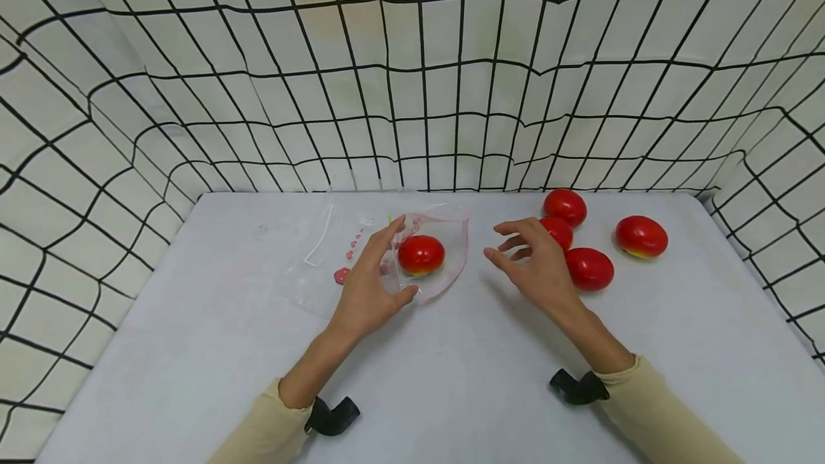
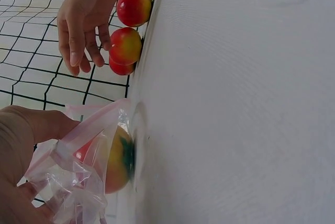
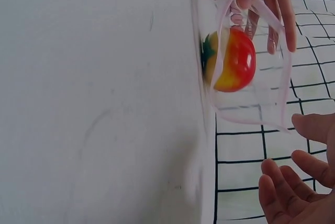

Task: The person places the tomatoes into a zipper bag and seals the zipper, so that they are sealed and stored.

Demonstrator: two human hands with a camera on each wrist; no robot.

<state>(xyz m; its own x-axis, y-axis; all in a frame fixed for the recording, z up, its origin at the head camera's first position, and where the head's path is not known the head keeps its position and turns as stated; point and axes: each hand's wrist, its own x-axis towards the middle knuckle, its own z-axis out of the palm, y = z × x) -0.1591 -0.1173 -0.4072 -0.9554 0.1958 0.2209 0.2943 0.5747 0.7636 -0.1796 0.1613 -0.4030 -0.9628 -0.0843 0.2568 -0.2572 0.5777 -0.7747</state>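
Observation:
A clear plastic bag with a pink rim (image 1: 456, 263) lies on the white table with its mouth facing right, one red tomato (image 1: 421, 255) inside near the opening. My left hand (image 1: 367, 296) holds the bag from its left side, thumb at the near edge and fingers at the far edge; the left wrist view shows crumpled plastic (image 2: 78, 192) within the grasp. My right hand (image 1: 538, 267) is held between the bag and the loose tomatoes, fingers slightly bent and apart, with nothing in it. In the right wrist view, the right hand (image 3: 301, 182) is apart from the bag rim.
Loose red tomatoes lie on the right: one at the back (image 1: 565, 208), one partly behind the right hand (image 1: 558, 233), one beside the wrist (image 1: 589, 268) and one farther right (image 1: 641, 237). Black netting (image 1: 422, 66) rises behind the table (image 1: 451, 392) and along both sides.

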